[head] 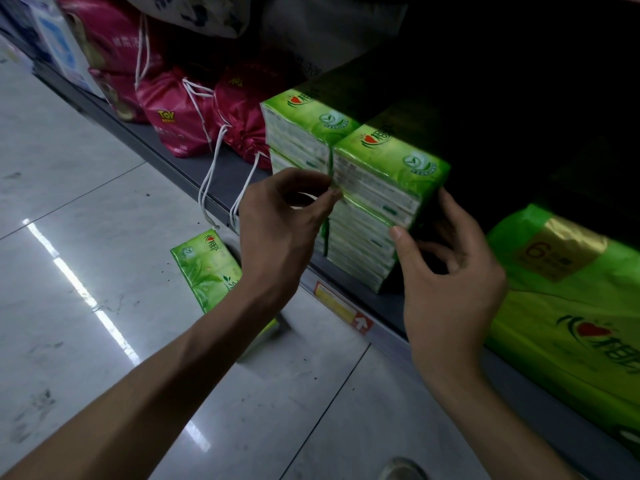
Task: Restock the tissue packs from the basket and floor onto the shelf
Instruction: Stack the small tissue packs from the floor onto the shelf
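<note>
Two stacks of green tissue packs stand on the low grey shelf (221,188). The nearer stack (377,199) is held from both sides. My left hand (280,223) pinches its left front corner with thumb and fingertips. My right hand (446,268) cups its right side, thumb on the front edge and fingers behind. The farther stack (301,129) stands just behind and to the left, touching the nearer one. One more green tissue pack (207,271) lies flat on the floor below the shelf edge, partly hidden by my left forearm. No basket is in view.
Red drawstring bags (180,112) with dangling white cords (211,181) fill the shelf to the left. A large green multi-pack (568,299) sits on the shelf to the right. A price label (343,310) is on the shelf edge. The shiny tiled floor (69,202) spreads left.
</note>
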`<state>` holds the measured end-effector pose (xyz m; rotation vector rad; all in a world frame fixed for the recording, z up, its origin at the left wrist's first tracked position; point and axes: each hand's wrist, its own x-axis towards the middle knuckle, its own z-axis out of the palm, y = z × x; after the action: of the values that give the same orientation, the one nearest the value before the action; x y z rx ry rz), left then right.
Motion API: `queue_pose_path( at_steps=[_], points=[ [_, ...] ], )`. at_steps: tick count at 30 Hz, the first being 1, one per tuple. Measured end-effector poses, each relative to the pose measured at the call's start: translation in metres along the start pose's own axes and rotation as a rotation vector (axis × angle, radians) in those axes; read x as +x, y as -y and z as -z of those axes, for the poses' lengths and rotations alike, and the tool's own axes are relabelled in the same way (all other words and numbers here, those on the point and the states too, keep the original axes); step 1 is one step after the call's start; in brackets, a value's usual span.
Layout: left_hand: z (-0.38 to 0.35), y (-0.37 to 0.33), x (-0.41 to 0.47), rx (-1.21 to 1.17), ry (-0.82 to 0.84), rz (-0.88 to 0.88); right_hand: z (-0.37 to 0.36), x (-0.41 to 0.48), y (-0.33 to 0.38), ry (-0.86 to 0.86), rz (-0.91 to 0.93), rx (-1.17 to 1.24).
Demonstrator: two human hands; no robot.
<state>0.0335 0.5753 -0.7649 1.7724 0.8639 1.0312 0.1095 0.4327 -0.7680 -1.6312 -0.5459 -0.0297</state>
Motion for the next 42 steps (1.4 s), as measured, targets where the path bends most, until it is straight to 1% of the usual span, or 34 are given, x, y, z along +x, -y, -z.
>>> queue_pose_path(
  at_steps=[3, 9, 15, 21, 24, 26, 29, 31, 37, 42],
  points=[
    [-0.003, 0.001, -0.006, -0.018, 0.027, -0.007, -0.001, 0.0, -0.002, 0.008, -0.001, 0.025],
    [-0.015, 0.001, -0.013, -0.03, -0.039, 0.006, -0.005, 0.003, -0.005, -0.008, 0.013, 0.047],
    [-0.015, 0.001, -0.017, -0.028, -0.047, 0.011, -0.006, -0.001, -0.006, -0.001, 0.058, 0.021],
    [-0.008, 0.001, -0.023, -0.021, -0.027, -0.022, -0.004, 0.0, -0.001, -0.002, 0.024, 0.071],
    [-0.001, 0.002, -0.018, -0.02, -0.089, -0.03, -0.004, 0.0, 0.0, -0.006, 0.032, 0.055],
    [0.004, 0.005, -0.007, -0.036, -0.14, 0.009, -0.005, -0.001, 0.002, -0.005, 0.034, 0.06],
    [0.011, 0.008, 0.014, -0.077, -0.1, 0.084, -0.007, -0.002, 0.003, 0.018, 0.045, 0.066],
    [0.012, 0.009, 0.022, -0.096, -0.061, 0.101, -0.009, -0.002, 0.002, 0.021, 0.06, 0.051],
    [0.015, 0.011, 0.024, -0.11, -0.071, 0.085, -0.009, -0.001, -0.003, 0.003, 0.079, 0.021],
    [0.014, 0.005, 0.026, -0.053, -0.091, 0.065, -0.009, -0.001, -0.004, -0.01, 0.103, -0.01]
  ],
)
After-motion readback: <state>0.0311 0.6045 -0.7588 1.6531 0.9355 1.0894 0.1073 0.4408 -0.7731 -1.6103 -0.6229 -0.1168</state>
